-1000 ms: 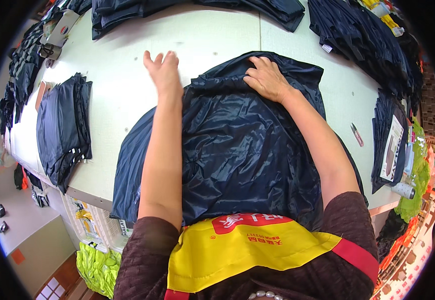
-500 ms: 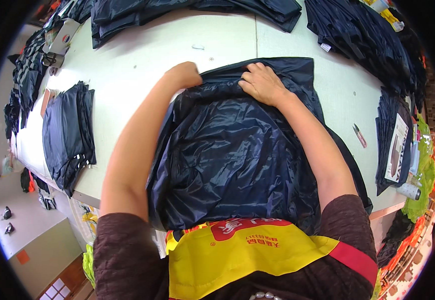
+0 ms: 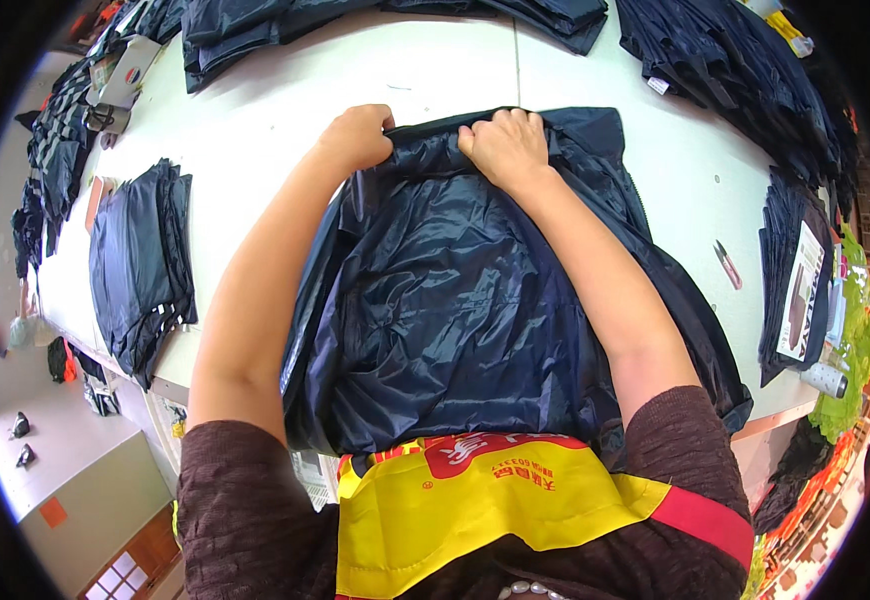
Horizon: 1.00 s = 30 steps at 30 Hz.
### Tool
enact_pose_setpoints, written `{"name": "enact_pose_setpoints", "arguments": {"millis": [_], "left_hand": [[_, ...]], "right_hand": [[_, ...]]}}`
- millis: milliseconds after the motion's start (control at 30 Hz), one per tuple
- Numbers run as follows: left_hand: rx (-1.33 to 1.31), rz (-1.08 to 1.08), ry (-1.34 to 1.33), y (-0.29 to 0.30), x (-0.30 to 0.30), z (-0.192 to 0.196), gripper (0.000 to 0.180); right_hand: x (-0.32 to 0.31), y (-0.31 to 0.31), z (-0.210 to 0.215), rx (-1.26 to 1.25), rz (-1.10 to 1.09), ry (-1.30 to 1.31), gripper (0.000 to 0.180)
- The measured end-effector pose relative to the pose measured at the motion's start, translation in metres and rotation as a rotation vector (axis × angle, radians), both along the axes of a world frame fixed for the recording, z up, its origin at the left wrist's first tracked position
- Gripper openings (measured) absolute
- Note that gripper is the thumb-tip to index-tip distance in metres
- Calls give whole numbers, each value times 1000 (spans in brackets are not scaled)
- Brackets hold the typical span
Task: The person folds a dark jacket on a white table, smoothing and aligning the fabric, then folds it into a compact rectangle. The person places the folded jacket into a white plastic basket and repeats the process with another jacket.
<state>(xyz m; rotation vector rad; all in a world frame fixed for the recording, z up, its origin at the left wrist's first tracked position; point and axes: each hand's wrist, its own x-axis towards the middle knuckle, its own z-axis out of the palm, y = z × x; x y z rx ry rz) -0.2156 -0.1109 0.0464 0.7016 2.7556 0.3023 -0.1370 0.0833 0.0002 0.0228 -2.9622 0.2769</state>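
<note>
Lying crumpled on the white table (image 3: 285, 110), a dark navy jacket (image 3: 455, 310) of shiny, thin cloth spreads from the near edge, where it hangs against the person's yellow apron (image 3: 475, 500), out to its far edge under both hands. The left hand (image 3: 357, 138) sits at the far left corner of the jacket, curled into a fist with the cloth's edge bunched inside it. The right hand (image 3: 505, 148) sits just beside it, to the right, knuckles up and fingers bent down, gripping the same far edge of the cloth. The two hands are near each other but not touching, and the bulk of the jacket lies on the near side of them, between the two forearms. The right side of the jacket spills out past the right forearm toward the table's near right edge.

Left of the jacket, well apart from it, a stack of folded dark garments (image 3: 140, 265) rests near the table's left edge. Along the far edge lie more dark garments (image 3: 395, 15), and another heap of them (image 3: 725, 80) fills the far right corner. To the right, a small pair of snips (image 3: 727, 264) lies on the bare table, and beyond it stands a further pile of dark garments with a card (image 3: 805, 290) on top.
</note>
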Motion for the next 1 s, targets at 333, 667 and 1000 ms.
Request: {"name": "enact_pose_setpoints", "arguments": {"millis": [333, 667, 1000], "left_hand": [[471, 207, 244, -13, 16, -50, 17], [48, -138, 398, 13, 6, 29, 17], [109, 183, 362, -13, 51, -31, 23]], "right_hand": [[3, -13, -3, -151, 515, 367, 29], [-15, -49, 0, -234, 73, 38, 30], [7, -25, 29, -107, 79, -259, 46]]}}
